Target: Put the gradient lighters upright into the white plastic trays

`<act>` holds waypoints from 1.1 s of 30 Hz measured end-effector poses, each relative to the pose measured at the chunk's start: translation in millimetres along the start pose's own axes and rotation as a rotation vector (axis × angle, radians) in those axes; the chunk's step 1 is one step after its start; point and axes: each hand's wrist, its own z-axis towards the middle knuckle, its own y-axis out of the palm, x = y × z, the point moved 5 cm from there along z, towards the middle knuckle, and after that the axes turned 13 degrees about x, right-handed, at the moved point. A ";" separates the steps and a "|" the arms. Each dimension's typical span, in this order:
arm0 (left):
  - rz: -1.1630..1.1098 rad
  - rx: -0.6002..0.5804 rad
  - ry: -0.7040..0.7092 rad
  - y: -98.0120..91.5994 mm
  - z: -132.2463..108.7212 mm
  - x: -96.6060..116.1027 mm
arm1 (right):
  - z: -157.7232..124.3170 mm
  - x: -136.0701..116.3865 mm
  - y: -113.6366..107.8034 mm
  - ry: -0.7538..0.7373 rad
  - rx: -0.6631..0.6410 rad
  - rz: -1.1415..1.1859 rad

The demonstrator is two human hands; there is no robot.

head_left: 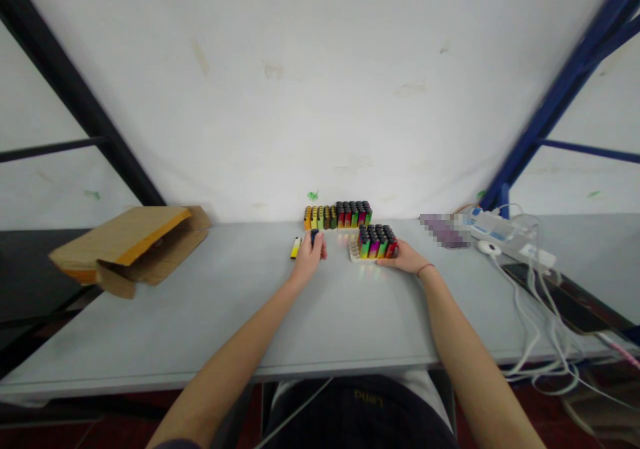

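My left hand (308, 257) is closed around a lighter, and only its dark top (314, 234) shows above the fingers. Just left of that hand, a yellow lighter (295, 248) lies on the table. My right hand (407, 258) grips the right end of a white tray (355, 252), its thumb along the front edge. Upright lighters with black tops and bright multicoloured bodies (377, 242) fill most of this tray; bare slots show at its left end. Behind it, against the wall, stand a block of black-topped lighters (354, 214) and a block of yellow-to-olive ones (321, 218).
An open cardboard box (135, 242) lies on the left of the grey table (330, 329). At the right are a power strip (513, 239), tangled white cables (537, 302), a dark flat device (570, 297) and a blurred purple item (445, 230). Metal posts (545, 116) flank the table.
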 end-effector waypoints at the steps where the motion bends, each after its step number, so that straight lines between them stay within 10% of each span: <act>1: -0.041 -0.019 -0.026 2.5 -1.3 -0.8 | 0.2 0.0 0.0 -0.004 0.002 0.006; 10: -0.055 0.000 -0.533 6.0 -13.2 -21.0 | 0.6 0.6 -1.3 -0.017 0.012 -0.017; 33: -0.033 0.143 -0.469 3.6 -17.6 -13.6 | -0.7 1.4 -0.8 0.029 0.013 0.011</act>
